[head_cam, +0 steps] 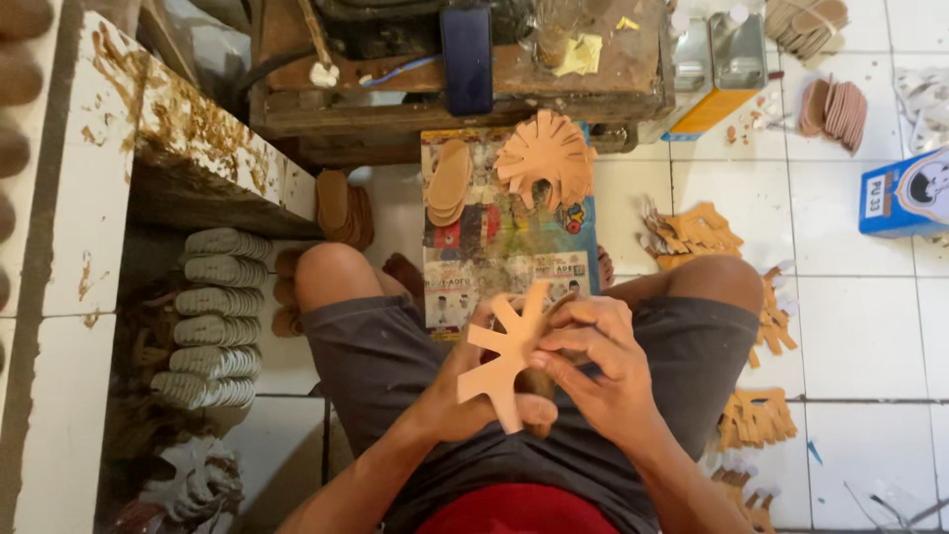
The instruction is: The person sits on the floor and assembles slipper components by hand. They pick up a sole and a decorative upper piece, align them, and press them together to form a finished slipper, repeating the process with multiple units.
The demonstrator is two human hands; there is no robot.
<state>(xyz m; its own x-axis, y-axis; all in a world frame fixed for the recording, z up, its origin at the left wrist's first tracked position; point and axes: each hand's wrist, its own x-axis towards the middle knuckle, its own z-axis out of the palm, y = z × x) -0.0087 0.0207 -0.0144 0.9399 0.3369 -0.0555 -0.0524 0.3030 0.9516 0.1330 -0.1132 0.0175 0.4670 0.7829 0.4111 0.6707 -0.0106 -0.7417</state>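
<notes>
A tan, star-shaped cut leather piece (507, 348) with several strips is held over my lap. My left hand (474, 391) grips it from below and behind, thumb at its lower strip. My right hand (601, 361) pinches its right side, with a dark brush-like handle partly hidden under the fingers. I sit on the floor in grey shorts, knees apart. In front of my knees lies a printed paper sheet (494, 257) bearing a fanned pile of the same tan pieces (546, 158) and a stack of tan insoles (450, 181).
A low wooden bench (395, 94) with a dark flat object (466, 59) stands ahead. Grey soles (217, 316) are stacked at left beside a stained white ledge (188, 129). More tan cutouts (692, 235) lie on white tiles at right, near a blue box (905, 193) and metal cans (727, 49).
</notes>
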